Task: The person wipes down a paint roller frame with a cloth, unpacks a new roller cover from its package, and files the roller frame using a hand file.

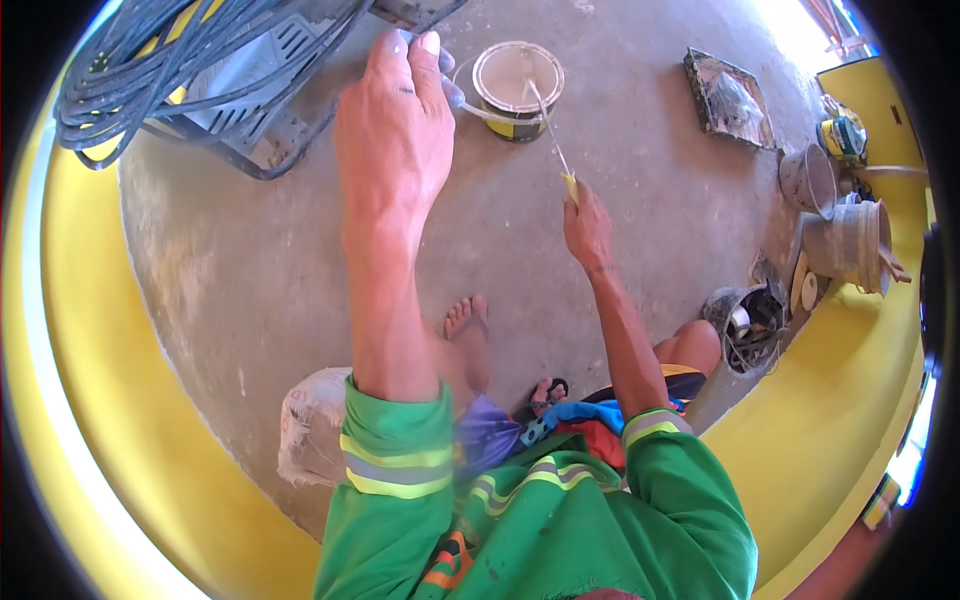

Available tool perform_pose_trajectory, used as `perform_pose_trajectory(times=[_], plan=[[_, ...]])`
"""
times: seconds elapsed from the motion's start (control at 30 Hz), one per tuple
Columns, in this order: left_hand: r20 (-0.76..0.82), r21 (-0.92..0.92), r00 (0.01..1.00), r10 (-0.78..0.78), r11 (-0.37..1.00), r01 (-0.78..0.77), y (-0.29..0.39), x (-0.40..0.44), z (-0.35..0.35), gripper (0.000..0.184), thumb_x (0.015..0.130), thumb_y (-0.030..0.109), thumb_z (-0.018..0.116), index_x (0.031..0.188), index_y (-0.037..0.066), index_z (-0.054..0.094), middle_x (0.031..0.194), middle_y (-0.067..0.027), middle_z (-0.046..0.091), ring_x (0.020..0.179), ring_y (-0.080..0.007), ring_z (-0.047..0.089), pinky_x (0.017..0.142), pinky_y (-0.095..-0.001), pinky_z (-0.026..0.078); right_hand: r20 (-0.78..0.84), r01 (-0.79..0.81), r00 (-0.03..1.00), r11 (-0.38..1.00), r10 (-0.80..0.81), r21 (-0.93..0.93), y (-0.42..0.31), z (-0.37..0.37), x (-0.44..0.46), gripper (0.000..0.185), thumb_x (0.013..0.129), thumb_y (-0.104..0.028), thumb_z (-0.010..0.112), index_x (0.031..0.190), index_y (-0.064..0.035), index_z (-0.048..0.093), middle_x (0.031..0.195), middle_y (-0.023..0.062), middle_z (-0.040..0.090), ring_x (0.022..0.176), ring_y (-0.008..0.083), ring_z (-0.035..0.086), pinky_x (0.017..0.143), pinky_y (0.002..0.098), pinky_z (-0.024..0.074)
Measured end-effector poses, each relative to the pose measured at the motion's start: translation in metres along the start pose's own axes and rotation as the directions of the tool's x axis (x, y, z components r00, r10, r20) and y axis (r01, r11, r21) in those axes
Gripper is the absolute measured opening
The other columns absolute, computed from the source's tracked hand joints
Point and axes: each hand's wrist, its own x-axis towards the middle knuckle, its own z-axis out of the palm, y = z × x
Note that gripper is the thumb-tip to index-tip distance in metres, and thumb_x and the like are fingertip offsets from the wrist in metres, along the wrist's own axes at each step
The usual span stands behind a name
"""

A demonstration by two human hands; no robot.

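My left hand (pixel 400 110) is raised high in front, its fingers pressed together at the white handle (pixel 480 107) of a paint bucket. The bucket (pixel 518 85) stands on the floor, with a yellow and black label and pale contents. My right hand (pixel 588 225) is closed round the yellowish grip of a roller (pixel 558 150), whose thin metal rod runs up into the bucket. The roller's head is in the pale contents and cannot be made out clearly.
Coiled black cables (pixel 160 80) hang at the upper left over a grey slotted object. A black paint tray (pixel 730 98) lies at the upper right. Buckets (pixel 845 240) and a tool-filled pail (pixel 745 325) line the right yellow wall. A whitish sack (pixel 312 425) sits at lower left.
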Motion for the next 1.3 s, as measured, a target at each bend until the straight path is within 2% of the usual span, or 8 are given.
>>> perform_pose_trajectory(times=[0.27,0.37,0.47,0.57,0.63,0.93,1.17,1.3], plan=[[0.178,0.097,0.980,-0.084,0.993,0.067,-0.001,0.006,0.011,0.031,0.101,0.029,0.044,0.097,0.003,0.061,0.073,-0.0072,0.070,0.071,-0.0187,0.066,0.069,-0.0352,0.049,0.019,-0.031,0.999,0.998,0.030,0.060,0.005,-0.005,-0.005,0.036,0.096,-0.022,0.053,0.127,-0.0017,0.050,0.104,0.0258,0.061,0.097,0.0471,0.058,0.082,0.0530,0.0471],[0.258,0.173,0.960,-0.108,0.983,0.064,-0.032,0.024,0.030,0.029,0.100,0.025,0.043,0.109,0.005,0.061,0.079,-0.0087,0.072,0.075,-0.0198,0.068,0.075,-0.0359,0.051,-0.205,0.107,0.977,0.974,-0.065,0.200,0.006,-0.021,-0.023,0.038,0.099,-0.026,0.052,0.127,0.0000,0.051,0.094,0.0222,0.065,0.084,0.0382,0.064,0.075,0.0454,0.0492],[0.337,0.285,0.923,-0.189,0.954,0.091,-0.087,0.059,0.068,0.033,0.097,0.024,0.044,0.120,0.007,0.059,0.090,-0.0109,0.073,0.084,-0.0234,0.068,0.083,-0.0362,0.052,0.072,-0.229,0.971,0.797,0.229,0.559,0.020,-0.036,-0.045,0.039,0.097,-0.027,0.055,0.120,0.0037,0.053,0.096,0.0183,0.063,0.086,0.0281,0.062,0.077,0.0401,0.0475],[0.363,0.452,0.918,-0.160,0.892,-0.023,-0.158,0.087,0.130,0.039,0.093,0.026,0.051,0.126,0.005,0.057,0.118,-0.0187,0.066,0.105,-0.0283,0.065,0.086,-0.0370,0.053,-0.006,-0.243,0.957,0.813,0.289,0.529,0.034,-0.048,-0.072,0.037,0.095,-0.028,0.059,0.115,0.0026,0.056,0.086,0.0122,0.060,0.079,0.0190,0.056,0.072,0.0348,0.0463],[0.444,0.292,0.861,-0.250,0.948,0.124,-0.210,0.101,0.173,0.048,0.088,0.026,0.050,0.131,0.003,0.053,0.130,-0.0238,0.058,0.122,-0.0390,0.055,0.106,-0.0429,0.041,-0.081,-0.216,0.956,0.862,0.282,0.458,0.030,-0.067,-0.092,0.034,0.094,-0.026,0.062,0.113,0.0012,0.059,0.081,0.0088,0.059,0.074,0.0155,0.055,0.067,0.0323,0.0456],[0.550,-0.182,0.635,-0.543,0.664,0.725,-0.260,0.135,0.265,0.045,0.083,0.009,0.048,0.124,-0.009,0.054,0.111,-0.0217,0.063,0.091,-0.0284,0.065,0.073,-0.0416,0.053,-0.310,-0.118,0.877,0.791,0.367,0.601,0.026,-0.183,-0.103,0.023,0.091,-0.008,0.065,0.112,-0.0041,0.060,0.069,-0.0035,0.051,0.054,0.0024,0.045,0.048,0.0191,0.0368],[0.677,-0.282,0.543,-0.497,0.507,0.815,-0.316,0.145,0.336,0.036,0.084,0.000,0.041,0.112,-0.008,0.062,0.112,-0.0196,0.064,0.088,-0.0292,0.067,0.071,-0.0404,0.055,-0.528,-0.027,0.798,0.892,0.291,0.451,-0.079,-0.271,-0.057,0.025,0.097,-0.017,0.057,0.115,-0.0003,0.058,0.065,-0.0012,0.050,0.052,0.0048,0.044,0.049,0.0201,0.0355],[0.748,-0.321,0.550,-0.372,0.522,0.790,-0.265,0.132,0.290,0.044,0.086,-0.005,0.034,0.120,-0.001,0.061,0.114,-0.0160,0.065,0.094,-0.0260,0.068,0.079,-0.0385,0.058,-0.393,-0.293,0.872,0.954,0.290,0.054,-0.102,-0.305,-0.017,0.033,0.093,-0.024,0.062,0.116,-0.0005,0.060,0.070,0.0048,0.056,0.058,0.0094,0.050,0.054,0.0253,0.0407]])
